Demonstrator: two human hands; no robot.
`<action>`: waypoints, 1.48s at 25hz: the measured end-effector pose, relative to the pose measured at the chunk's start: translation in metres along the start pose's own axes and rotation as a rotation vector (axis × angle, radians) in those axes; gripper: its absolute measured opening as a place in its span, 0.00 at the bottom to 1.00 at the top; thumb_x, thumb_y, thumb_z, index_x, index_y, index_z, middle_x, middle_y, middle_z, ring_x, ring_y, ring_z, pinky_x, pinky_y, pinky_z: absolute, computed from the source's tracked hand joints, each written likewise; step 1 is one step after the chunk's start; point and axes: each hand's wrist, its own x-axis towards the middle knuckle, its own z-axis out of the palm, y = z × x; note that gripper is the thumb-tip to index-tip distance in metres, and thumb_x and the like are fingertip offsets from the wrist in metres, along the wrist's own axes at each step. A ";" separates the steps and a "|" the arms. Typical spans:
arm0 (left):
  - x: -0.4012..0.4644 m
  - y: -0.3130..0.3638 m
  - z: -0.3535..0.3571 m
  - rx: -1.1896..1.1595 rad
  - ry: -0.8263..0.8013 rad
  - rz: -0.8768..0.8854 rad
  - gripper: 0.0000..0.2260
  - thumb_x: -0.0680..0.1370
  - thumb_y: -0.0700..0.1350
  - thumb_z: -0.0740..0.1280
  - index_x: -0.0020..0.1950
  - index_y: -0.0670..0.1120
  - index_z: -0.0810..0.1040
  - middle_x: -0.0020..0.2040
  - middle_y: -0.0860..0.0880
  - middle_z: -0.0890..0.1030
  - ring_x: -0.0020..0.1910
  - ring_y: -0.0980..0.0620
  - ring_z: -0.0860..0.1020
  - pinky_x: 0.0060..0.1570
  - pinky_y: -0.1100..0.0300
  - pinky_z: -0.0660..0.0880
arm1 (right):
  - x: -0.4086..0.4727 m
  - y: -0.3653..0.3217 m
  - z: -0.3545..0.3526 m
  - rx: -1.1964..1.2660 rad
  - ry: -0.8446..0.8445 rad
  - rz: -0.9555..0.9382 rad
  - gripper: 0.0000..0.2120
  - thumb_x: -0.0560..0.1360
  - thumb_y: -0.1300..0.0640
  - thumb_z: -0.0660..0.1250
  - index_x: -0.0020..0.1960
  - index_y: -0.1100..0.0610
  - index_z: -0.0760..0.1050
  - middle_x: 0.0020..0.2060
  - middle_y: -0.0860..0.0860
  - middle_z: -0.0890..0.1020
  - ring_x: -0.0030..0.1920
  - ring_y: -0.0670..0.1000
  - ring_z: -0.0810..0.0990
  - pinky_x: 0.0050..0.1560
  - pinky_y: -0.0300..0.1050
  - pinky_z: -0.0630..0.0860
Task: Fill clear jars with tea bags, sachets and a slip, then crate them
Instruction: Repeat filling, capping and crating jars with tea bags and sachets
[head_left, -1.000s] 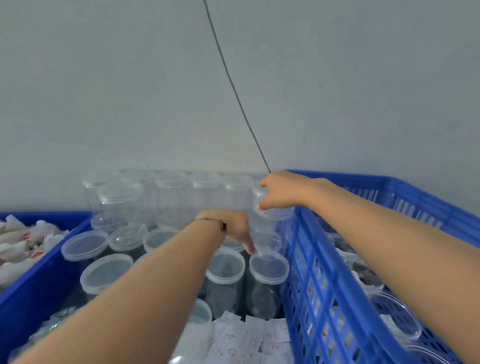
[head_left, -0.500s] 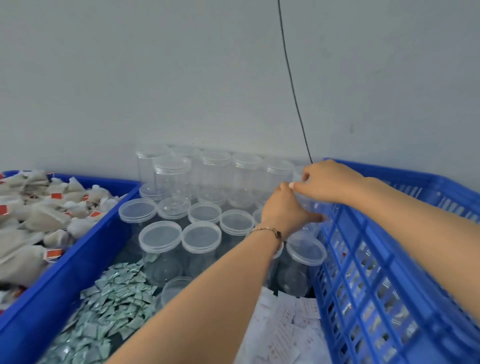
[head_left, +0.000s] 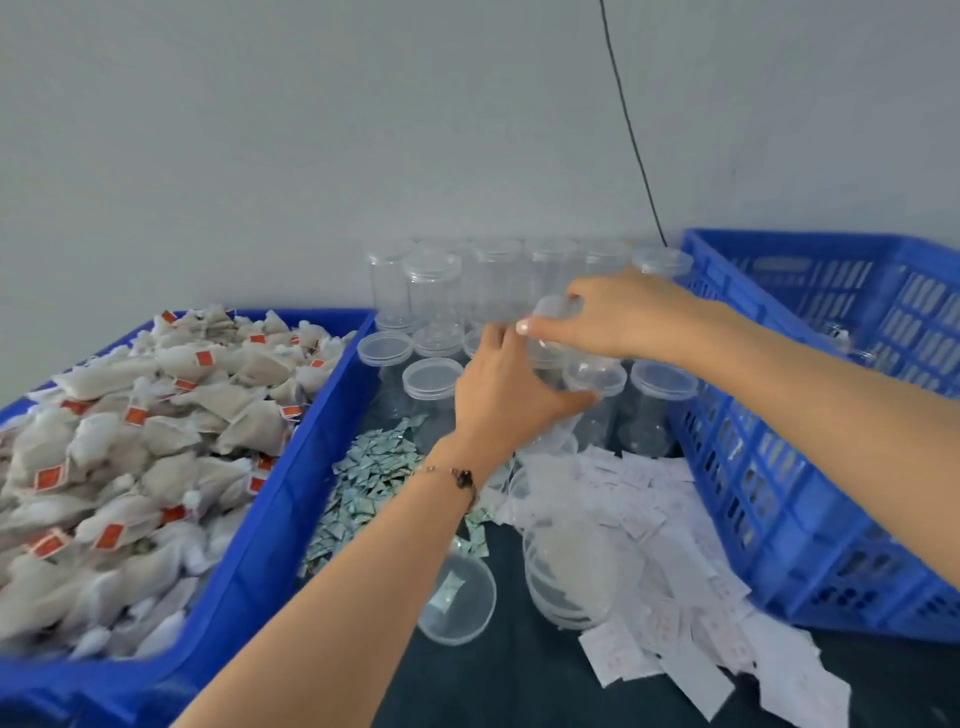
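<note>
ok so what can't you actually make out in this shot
Head view only:
- Clear jar: both hands cover it, left hand under, right hand over the lid, so its contents can't be told.
- Right blue crate: the right forearm and the frame edge hide most of the inside.
- Paper slips: print too small.
- Tea bag bin: cut off at the left edge, blurred.

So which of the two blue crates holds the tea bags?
The solid-walled blue crate on the left, heaped with tea bags; the slotted crate on the right holds none visible.
</note>
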 end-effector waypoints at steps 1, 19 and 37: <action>-0.011 -0.007 -0.002 0.023 -0.006 0.018 0.40 0.61 0.67 0.74 0.66 0.50 0.68 0.53 0.57 0.65 0.51 0.53 0.76 0.40 0.60 0.68 | -0.008 -0.003 0.004 0.036 -0.075 0.012 0.48 0.60 0.19 0.51 0.69 0.50 0.68 0.63 0.53 0.76 0.54 0.56 0.76 0.44 0.46 0.68; -0.104 -0.062 -0.016 -0.042 -0.074 -0.147 0.43 0.51 0.75 0.62 0.64 0.64 0.58 0.37 0.63 0.76 0.36 0.65 0.74 0.32 0.72 0.62 | -0.072 -0.051 0.076 0.273 -0.112 -0.200 0.38 0.63 0.27 0.63 0.69 0.41 0.64 0.57 0.45 0.68 0.62 0.50 0.70 0.54 0.45 0.70; -0.123 -0.070 -0.013 -0.133 -0.113 -0.010 0.34 0.57 0.66 0.71 0.58 0.68 0.59 0.52 0.70 0.69 0.50 0.68 0.71 0.43 0.73 0.68 | -0.097 -0.047 0.052 0.276 -0.469 -0.409 0.29 0.67 0.58 0.71 0.60 0.37 0.62 0.66 0.46 0.61 0.67 0.50 0.62 0.49 0.44 0.75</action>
